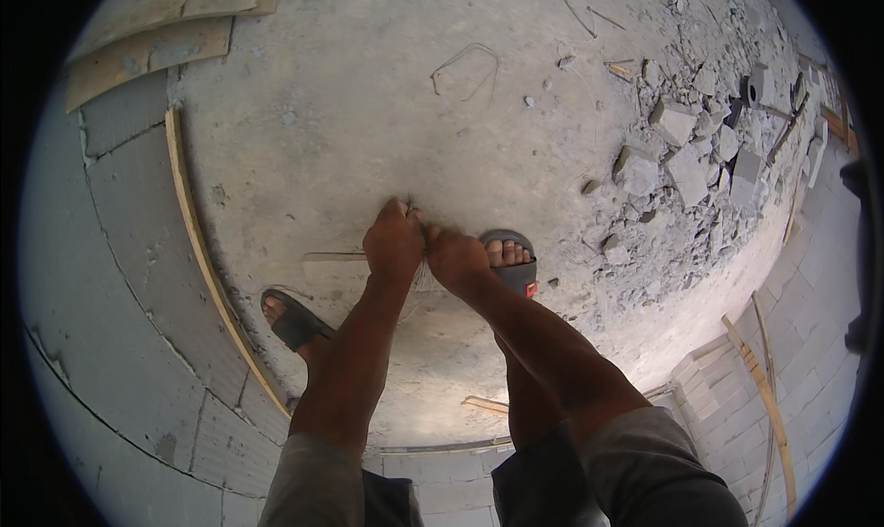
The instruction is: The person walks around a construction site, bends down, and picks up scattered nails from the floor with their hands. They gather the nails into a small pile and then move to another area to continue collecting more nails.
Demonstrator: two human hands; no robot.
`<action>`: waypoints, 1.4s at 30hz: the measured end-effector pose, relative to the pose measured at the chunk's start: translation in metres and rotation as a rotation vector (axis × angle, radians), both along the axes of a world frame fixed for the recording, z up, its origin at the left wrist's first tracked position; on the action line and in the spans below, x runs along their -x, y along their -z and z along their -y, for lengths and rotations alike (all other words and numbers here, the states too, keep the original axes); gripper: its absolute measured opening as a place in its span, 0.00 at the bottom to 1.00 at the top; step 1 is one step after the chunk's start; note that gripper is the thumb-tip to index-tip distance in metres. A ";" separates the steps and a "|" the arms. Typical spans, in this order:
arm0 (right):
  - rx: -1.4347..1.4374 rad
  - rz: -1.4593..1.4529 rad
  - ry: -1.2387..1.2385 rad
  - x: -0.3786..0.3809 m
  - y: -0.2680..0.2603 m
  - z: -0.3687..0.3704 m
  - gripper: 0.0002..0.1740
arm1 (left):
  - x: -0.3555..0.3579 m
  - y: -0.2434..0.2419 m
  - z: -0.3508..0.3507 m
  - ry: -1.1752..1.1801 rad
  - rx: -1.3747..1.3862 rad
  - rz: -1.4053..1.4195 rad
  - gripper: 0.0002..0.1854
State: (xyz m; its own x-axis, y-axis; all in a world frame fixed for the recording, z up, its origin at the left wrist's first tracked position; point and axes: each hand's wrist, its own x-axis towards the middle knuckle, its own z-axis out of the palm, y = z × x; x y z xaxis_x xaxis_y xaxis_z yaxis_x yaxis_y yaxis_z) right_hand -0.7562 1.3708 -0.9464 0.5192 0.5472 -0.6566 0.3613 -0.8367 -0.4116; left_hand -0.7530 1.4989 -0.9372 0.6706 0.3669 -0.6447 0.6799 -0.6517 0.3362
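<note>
My left hand (395,242) and my right hand (456,254) meet in front of me above the concrete floor (331,133). Both are closed around a small bundle of thin dark strands (423,278), which looks like wire. Short ends stick up over my left hand, and longer ends hang down between my wrists. My fingers hide the middle of the bundle. Behind my left hand, a flat strip (334,257) lies on the floor. My feet in dark sandals stand apart on either side, the right sandal (516,273) close to my right hand.
Broken block rubble (639,171) covers the floor at the right. A bent wire (476,47) lies farther ahead. A long wooden batten (197,237) runs beside the block wall (138,202) at left, with boards (152,54) above. Wooden strips (766,382) lean at the lower right.
</note>
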 end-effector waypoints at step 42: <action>-0.206 -0.289 0.917 -0.118 -0.178 0.040 0.15 | -0.086 -0.142 0.019 -0.597 1.347 -0.171 0.11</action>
